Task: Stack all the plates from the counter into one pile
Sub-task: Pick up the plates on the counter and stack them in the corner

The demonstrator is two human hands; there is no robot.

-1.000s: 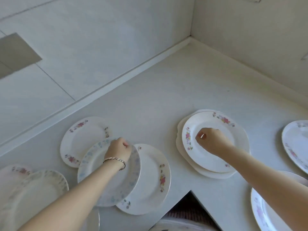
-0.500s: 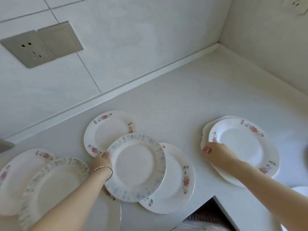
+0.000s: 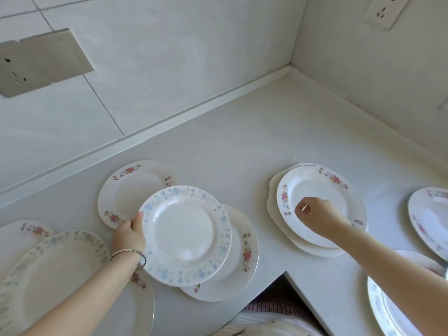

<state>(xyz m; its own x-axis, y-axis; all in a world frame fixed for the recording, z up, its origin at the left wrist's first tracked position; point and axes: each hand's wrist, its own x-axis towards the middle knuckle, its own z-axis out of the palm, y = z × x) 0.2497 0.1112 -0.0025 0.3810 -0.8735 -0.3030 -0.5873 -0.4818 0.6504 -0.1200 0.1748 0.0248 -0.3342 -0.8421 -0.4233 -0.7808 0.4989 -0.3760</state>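
Note:
My left hand point(image 3: 129, 235) grips the left rim of a blue-flowered plate point(image 3: 185, 235), held tilted above a pink-flowered plate point(image 3: 242, 258) lying under it. Behind them lies another pink-flowered plate point(image 3: 126, 187). To the right, a small pile has a pink-flowered plate point(image 3: 315, 187) on a larger scalloped white plate point(image 3: 315, 251). My right hand point(image 3: 315, 215) hovers over that pile with fingers curled and nothing visibly in them. More plates lie at the left point(image 3: 48, 275), far left point(image 3: 21, 235), far right point(image 3: 429, 217) and bottom right point(image 3: 390, 309).
The white counter point(image 3: 242, 146) forms an inner corner with tiled walls behind and to the right. Wall sockets sit at the upper left point(image 3: 36, 61) and upper right point(image 3: 385, 8). The counter's cut-out front edge point(image 3: 283, 275) lies near the bottom centre.
My left hand has shifted from the plate's top edge to its left rim and carried the blue-flowered plate rightward. My right hand moved from the pile's left edge back over it.

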